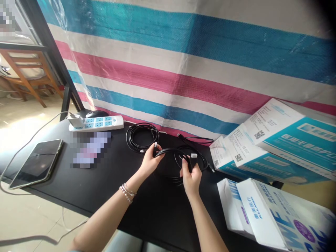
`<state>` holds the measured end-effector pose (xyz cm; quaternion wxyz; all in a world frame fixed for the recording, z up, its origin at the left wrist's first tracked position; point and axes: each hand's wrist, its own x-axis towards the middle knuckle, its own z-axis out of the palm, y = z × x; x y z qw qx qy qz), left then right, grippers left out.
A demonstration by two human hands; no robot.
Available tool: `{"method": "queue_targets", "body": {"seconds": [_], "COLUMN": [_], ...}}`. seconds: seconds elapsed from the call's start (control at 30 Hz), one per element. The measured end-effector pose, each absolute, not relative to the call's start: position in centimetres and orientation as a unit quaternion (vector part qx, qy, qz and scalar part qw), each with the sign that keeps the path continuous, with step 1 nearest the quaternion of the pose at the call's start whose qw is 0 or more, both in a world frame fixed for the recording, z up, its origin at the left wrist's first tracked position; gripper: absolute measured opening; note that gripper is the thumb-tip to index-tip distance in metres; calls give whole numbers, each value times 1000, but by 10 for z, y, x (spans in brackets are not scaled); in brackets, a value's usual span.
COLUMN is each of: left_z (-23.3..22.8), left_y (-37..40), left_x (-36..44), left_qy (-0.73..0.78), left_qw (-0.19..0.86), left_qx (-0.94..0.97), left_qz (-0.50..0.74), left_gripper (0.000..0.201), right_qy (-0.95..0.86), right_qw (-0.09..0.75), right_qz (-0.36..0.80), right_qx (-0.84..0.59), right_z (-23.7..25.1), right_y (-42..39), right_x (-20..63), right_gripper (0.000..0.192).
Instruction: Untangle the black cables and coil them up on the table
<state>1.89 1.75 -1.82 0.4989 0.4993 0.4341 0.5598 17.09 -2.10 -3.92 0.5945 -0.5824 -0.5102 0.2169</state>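
A coiled black cable (172, 151) is held between both hands above the black table. My left hand (152, 159) is closed around the coil's left side, with one pale-tipped plug (155, 145) sticking up beside the thumb. On the right side of the coil my right hand (191, 175) is closed too, and a black plug with a white end (193, 159) rises from it. Behind my left hand a second black cable coil (141, 136) lies on the table. Another black cable (203, 155) lies behind my right hand, partly hidden by it.
Blue-and-white boxes (265, 157) are stacked at the right, with white boxes (262, 210) in front. A power strip (117, 123) with a plugged-in charger (76, 121) and a dark mouse (97, 113) are at the back left. A tablet (36, 162) lies by the left edge. Striped sheeting (168, 80) hangs behind.
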Motion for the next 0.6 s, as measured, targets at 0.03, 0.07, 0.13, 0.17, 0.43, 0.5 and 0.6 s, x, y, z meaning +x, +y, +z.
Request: {"method": "queue_targets", "body": {"seconds": [0.03,0.07,0.13,0.17,0.43,0.5,0.6], "left_z": [-17,-15,-12,-10,-9,-9,-7], "left_y": [16,14,10,9,-1,-3,-3], "left_x": [18,18,16,15,17,18,18], "left_qy": [423,413,400,395,412,421,429], "left_qw": [490,477,442,424,334,343,359], "left_qx": [520,540,575,588,605,593,581], "left_qz": [558,557,560,564,594,595,591], "left_gripper": [15,13,11,11,18,21,22], "right_qy": [-517,-524,-536,-542,-555,-548,-537], "right_qw": [596,598,604,606,611,616,619], "right_qz": [196,174,131,116,135,161,186], "right_qx": [-582,-581,-575,-571,-547,-543,-542], "right_z": [-40,-42,-45,-46,-43,-40,-39], "right_y": [-21,-22,-23,-23,-27,-28,-27], "right_x": [172,173,175,175,176,175,174], "right_gripper": [32,31,30,29,24,22,20]}}
